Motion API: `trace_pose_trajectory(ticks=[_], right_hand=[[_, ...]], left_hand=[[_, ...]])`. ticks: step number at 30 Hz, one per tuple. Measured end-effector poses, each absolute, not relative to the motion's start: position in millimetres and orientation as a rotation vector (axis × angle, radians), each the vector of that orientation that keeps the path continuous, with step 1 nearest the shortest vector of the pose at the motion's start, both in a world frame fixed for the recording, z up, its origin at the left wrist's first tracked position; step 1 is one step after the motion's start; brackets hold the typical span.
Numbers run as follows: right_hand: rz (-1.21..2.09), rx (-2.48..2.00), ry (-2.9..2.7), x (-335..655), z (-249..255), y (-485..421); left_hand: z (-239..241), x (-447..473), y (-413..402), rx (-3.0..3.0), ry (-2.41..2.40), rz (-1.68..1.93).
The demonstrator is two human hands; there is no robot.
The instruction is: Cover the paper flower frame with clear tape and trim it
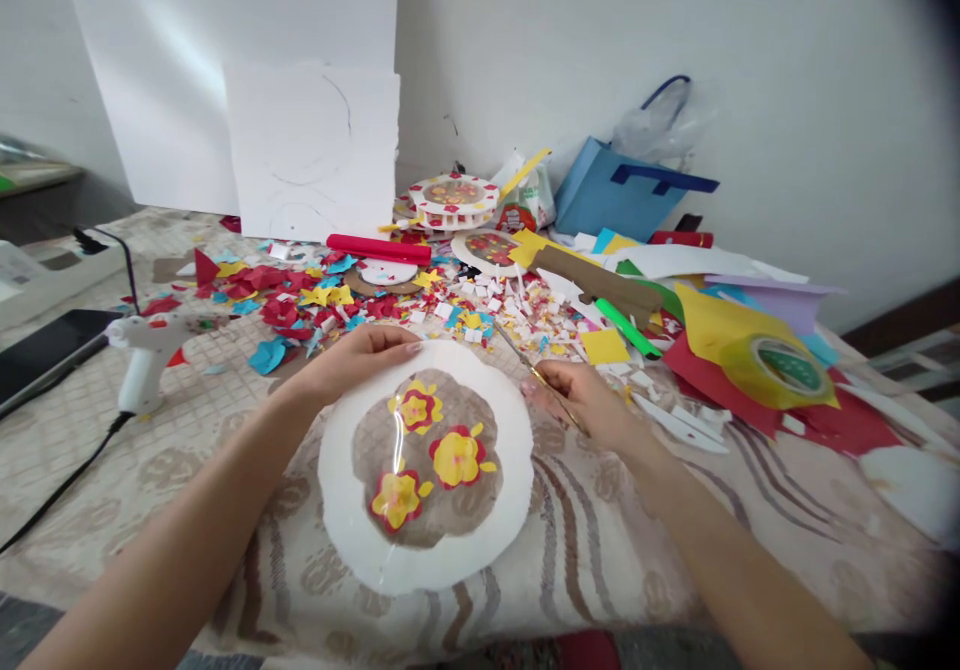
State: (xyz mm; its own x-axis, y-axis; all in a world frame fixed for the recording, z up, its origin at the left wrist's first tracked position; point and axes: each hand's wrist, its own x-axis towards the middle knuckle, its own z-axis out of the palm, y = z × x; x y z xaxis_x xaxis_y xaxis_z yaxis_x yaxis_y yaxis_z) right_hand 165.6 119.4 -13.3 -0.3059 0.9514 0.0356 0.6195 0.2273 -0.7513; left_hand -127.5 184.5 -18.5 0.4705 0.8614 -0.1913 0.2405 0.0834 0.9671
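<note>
A white ring with a scalloped edge and a see-through middle stands tilted in front of me. Yellow and red paper flowers sit on its clear film. My left hand grips the ring's upper edge, thumb and fingers closed over it. At the ring's right side, my right hand is closed round a slim pointed metal tool, silver at the tip and gold-coloured along the handle. The tool's tip points up and to the left, over paper scraps; its exact kind is unclear.
Red, yellow, blue and white scraps litter the table beyond the ring. A white glue gun and a phone lie left. Tape and coloured sheets lie right. A decorated round piece and a blue bag stand behind.
</note>
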Motion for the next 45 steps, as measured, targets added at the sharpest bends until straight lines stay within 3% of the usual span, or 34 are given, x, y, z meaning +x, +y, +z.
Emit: trace_pose_trajectory(ticks=[7,15,22,27,30,38,45], right_hand=[[1.316,-1.388,-1.767,150.5,-18.1,120.2],[1.228,-1.439,-1.691,154.5,-14.2,121.4],[1.416,-1.268,-1.530,170.3,-26.1,129.5],[1.479,-1.171,-1.520,177.3,-27.1,130.6],[1.553,-1.128,-1.514,178.3,-29.2,132.4],[1.793,-0.933,-1.402,177.4,-38.0,134.6],[1.957,-0.755,-1.268,181.9,-36.8,134.8]], left_hand=[[-15.3,-117.2,181.3,1.494,0.975,0.536],[-19.3,-126.9,185.9,1.411,0.893,0.621],[-23.6,-129.3,188.7,1.533,0.900,0.516],[-23.8,-123.2,190.6,1.787,1.160,0.837],[-14.2,-102.2,189.0,1.809,1.178,0.850],[0.9,-20.8,186.4,1.385,0.766,0.698],[-3.2,-17.2,190.3,1.129,0.694,0.732]])
